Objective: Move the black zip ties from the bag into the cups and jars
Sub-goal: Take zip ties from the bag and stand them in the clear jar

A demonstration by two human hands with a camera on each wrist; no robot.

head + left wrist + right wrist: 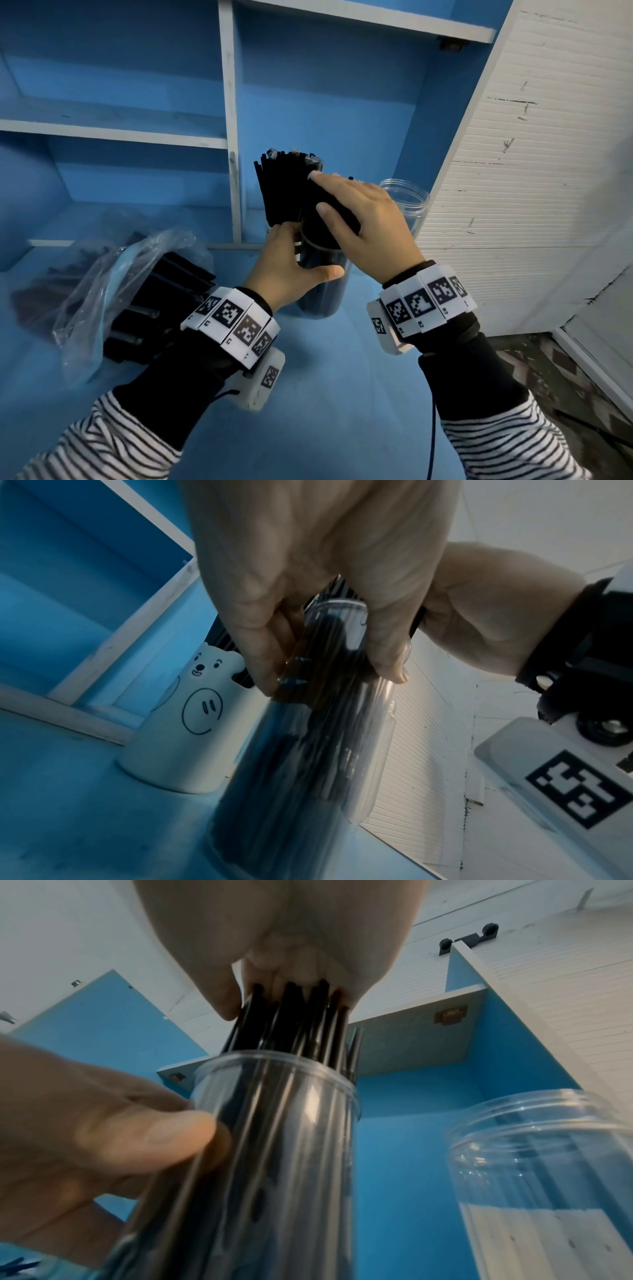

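A clear jar packed with black zip ties stands on the blue surface. My left hand grips it just below the rim. My right hand lies over the tie ends that stick out, palm pressing on them with fingers nearly straight. Behind the jar, a second bundle of ties stands in a white bear cup. A clear plastic bag at the left holds more black ties.
Another clear jar stands at the right, beside a white ribbed cabinet door. Blue shelves with a white divider rise behind the jars. The blue tabletop extends toward me.
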